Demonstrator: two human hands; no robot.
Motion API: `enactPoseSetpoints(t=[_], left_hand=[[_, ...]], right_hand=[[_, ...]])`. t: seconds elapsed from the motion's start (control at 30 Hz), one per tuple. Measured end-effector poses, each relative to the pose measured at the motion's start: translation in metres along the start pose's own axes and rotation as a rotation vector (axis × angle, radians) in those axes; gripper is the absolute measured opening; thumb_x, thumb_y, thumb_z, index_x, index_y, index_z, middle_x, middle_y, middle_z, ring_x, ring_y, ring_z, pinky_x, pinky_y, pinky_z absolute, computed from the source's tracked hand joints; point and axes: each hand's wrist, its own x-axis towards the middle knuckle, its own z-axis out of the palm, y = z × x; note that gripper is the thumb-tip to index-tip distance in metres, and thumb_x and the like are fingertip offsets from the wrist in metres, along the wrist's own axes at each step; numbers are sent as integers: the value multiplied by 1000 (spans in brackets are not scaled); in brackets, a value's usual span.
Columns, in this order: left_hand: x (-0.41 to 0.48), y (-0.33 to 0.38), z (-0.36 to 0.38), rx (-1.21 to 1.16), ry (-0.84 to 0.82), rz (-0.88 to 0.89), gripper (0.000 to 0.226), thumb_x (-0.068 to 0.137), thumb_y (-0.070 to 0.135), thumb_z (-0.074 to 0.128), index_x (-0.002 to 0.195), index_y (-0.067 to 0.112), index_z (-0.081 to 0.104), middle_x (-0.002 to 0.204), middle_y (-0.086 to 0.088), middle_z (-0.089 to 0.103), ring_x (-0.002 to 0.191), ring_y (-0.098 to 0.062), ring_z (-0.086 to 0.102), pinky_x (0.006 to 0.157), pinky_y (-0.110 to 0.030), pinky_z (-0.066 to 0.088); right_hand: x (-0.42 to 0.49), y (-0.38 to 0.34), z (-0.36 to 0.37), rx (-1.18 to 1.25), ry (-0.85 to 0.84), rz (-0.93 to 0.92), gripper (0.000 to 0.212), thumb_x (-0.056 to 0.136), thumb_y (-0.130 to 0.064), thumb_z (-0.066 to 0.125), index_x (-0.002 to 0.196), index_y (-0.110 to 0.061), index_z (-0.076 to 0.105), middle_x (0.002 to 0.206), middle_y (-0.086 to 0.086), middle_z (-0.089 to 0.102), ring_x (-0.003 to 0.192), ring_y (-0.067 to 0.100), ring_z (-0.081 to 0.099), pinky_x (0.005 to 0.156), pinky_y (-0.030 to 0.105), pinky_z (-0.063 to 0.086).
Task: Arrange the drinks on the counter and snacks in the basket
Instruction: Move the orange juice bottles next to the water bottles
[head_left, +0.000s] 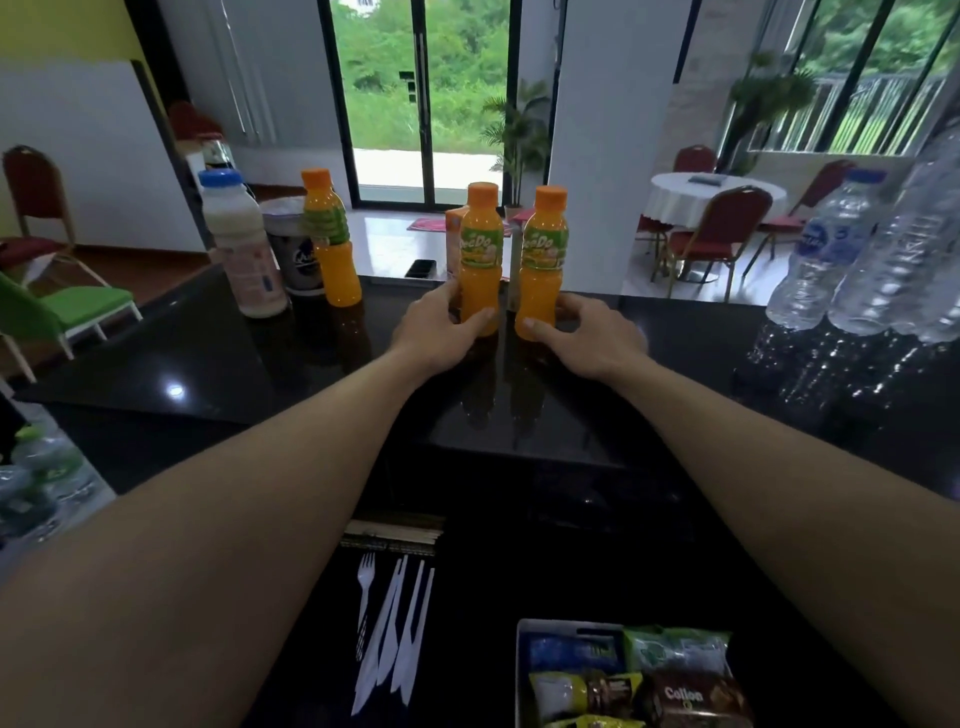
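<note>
Left grip (439, 332) curls round the base of the first juice bottle (480, 260) and right grip (582, 338) round the second juice bottle (540, 260); I see both upright, just apart, mid-way along the black worktop (208, 364). Far left stand a third juice bottle (330, 244), a dark cup (297, 254) and a milk bottle (239, 244); water bottles (831, 249) stand far right. Nearest, the white basket (519, 670) holds snack packets (675, 670), with plastic cutlery (389, 634) to its left.

middle orange bottle (481, 270), rightmost orange bottle (540, 270): upright on counter (208, 364) | snacks (680, 696) in basket (520, 670)
</note>
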Motion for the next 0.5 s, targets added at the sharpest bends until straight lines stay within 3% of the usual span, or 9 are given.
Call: enactPoseSetpoints(t=[0.23,0.5], left_hand=[[-2,2,0,-75,-9,-1,49,90,48,67,133,29,55,114,11,60,107,-17,60,97,-45,52],[-4,4,-1,-94,-22,6,49,93,42,65,137,25,54,131,3,62,115,-19,58,102,-45,48]], right_hand=[[-5,2,-1,65,17,6,76,82,-77,55,141,-30,50,133,-9,63,118,18,60,98,45,49],[-9,4,-6,222,3,-50,65,89,-55,66,145,-27,46,140,-5,58,126,19,56,105,49,47]])
